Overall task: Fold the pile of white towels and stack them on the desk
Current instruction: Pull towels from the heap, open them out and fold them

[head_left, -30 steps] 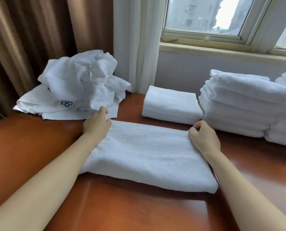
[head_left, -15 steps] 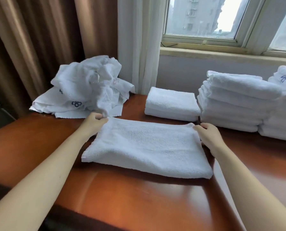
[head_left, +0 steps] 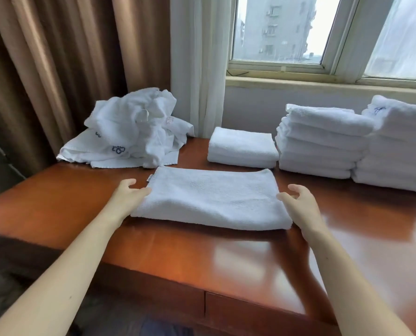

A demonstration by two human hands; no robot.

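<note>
The towel I am working on lies flat on the desk, doubled into a long band. Its long axis runs left to right across my view, so each short end faces one hand. My left hand sits at the left end with the fingers loosely curved and apart. Its thumb side touches the towel's edge, but it has hold of nothing. My right hand is just beside the right end, fingers spread and relaxed, also gripping nothing; from this angle I cannot tell whether its thumb actually meets the cloth. The hands are about equally near, one per end, so I judge the coming fold to be end over end along that long axis, with either hand able to take its short edge and carry it across. The right end lies nearer the finished stacks, which would favour bringing the left end over. No box or basket is in view; the desk itself carries everything. At the back left sits the crumpled pile of unfolded towels, just beyond the towel's far left corner. Behind the towel is a low stack of what looks like two folded towels. A taller stack stands just beside it on the right, and a third stack sits at the right edge of the view.
</note>
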